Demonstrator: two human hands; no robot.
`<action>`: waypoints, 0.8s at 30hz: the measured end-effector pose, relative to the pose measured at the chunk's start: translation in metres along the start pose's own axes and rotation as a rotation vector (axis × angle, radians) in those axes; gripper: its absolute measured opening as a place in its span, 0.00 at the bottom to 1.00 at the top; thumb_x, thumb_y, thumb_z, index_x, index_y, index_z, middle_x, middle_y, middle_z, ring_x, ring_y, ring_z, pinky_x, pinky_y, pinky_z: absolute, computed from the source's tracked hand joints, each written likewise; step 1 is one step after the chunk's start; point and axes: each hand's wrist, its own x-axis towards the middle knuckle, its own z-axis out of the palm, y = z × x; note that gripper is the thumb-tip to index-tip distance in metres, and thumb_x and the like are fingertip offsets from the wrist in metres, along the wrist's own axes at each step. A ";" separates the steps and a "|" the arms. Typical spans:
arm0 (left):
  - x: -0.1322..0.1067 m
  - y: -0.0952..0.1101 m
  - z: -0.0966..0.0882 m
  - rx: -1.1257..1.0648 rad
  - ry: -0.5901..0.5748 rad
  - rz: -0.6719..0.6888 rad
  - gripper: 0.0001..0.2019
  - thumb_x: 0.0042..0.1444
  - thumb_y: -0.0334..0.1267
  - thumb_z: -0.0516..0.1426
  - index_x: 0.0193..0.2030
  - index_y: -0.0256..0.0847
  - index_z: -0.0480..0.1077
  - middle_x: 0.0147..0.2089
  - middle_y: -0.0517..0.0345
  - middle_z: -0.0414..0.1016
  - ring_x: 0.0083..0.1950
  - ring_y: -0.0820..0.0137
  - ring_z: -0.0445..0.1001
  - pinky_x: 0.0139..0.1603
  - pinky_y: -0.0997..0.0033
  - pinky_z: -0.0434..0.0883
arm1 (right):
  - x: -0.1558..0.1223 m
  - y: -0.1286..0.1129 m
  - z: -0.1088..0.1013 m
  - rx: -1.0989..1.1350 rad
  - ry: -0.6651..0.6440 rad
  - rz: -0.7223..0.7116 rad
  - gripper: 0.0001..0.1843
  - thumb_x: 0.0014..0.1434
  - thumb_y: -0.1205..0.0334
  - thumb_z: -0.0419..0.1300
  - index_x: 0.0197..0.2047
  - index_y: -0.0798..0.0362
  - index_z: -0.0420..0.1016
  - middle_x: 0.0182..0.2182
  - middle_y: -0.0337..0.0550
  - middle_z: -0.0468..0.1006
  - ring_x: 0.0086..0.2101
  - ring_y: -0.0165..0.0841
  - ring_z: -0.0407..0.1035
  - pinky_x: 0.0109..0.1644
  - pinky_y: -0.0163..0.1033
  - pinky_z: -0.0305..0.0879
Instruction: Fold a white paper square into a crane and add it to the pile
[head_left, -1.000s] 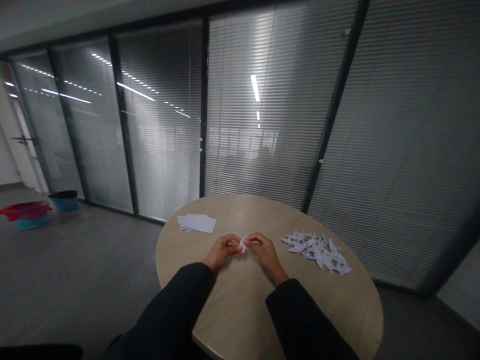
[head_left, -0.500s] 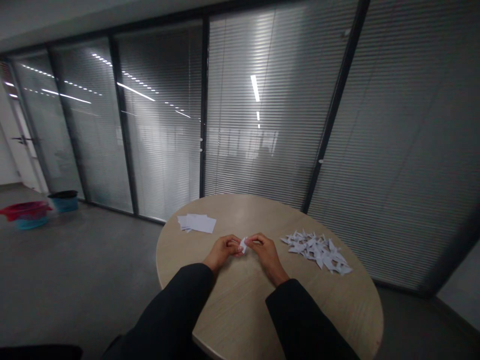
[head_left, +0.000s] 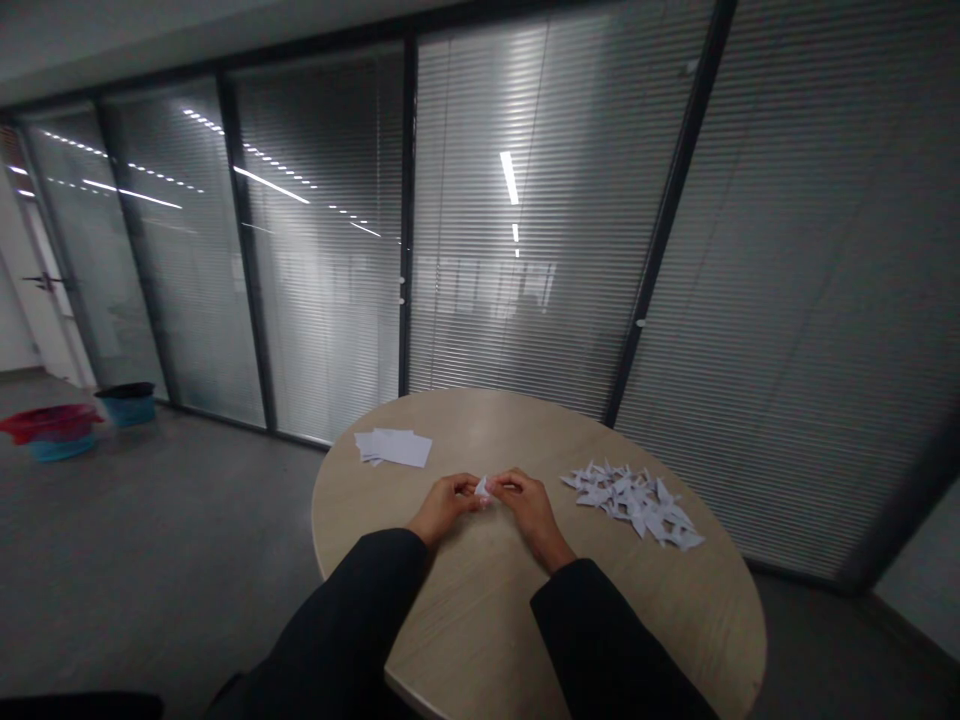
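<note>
A small folded piece of white paper (head_left: 481,487) is pinched between my two hands over the middle of a round wooden table (head_left: 480,620). My left hand (head_left: 448,503) grips its left side with closed fingers. My right hand (head_left: 526,503) grips its right side, fingers also closed. Both wrists rest low near the tabletop, in dark sleeves. Most of the paper is hidden by my fingertips.
A pile of several folded white paper shapes (head_left: 634,501) lies to the right of my hands. A small stack of flat white sheets (head_left: 394,446) sits at the table's far left. Glass walls with blinds stand behind. Coloured basins (head_left: 52,428) sit on the floor at far left.
The folded paper has shifted slightly up between my fingertips and shows less; my hands stay in the same spot.
</note>
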 end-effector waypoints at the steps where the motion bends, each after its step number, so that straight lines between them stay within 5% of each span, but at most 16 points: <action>1: 0.000 -0.001 0.000 0.013 0.006 0.005 0.14 0.36 0.40 0.66 0.28 0.34 0.73 0.24 0.58 0.71 0.27 0.74 0.67 0.31 0.74 0.62 | 0.000 0.000 0.001 -0.001 0.000 -0.005 0.18 0.44 0.46 0.65 0.25 0.53 0.77 0.27 0.44 0.76 0.31 0.36 0.72 0.37 0.41 0.69; 12: 0.000 -0.004 -0.001 0.133 0.029 0.038 0.13 0.39 0.43 0.65 0.26 0.34 0.72 0.22 0.59 0.69 0.25 0.74 0.65 0.28 0.74 0.59 | 0.001 0.003 0.000 0.015 0.013 -0.008 0.18 0.43 0.45 0.65 0.25 0.53 0.77 0.27 0.44 0.76 0.31 0.37 0.72 0.37 0.42 0.70; 24: -0.001 0.002 0.000 -0.101 -0.061 -0.050 0.19 0.32 0.45 0.68 0.27 0.32 0.72 0.22 0.57 0.72 0.24 0.72 0.68 0.30 0.71 0.65 | 0.000 0.000 0.002 0.078 -0.033 0.047 0.14 0.42 0.51 0.66 0.26 0.54 0.75 0.27 0.42 0.76 0.30 0.36 0.72 0.37 0.41 0.69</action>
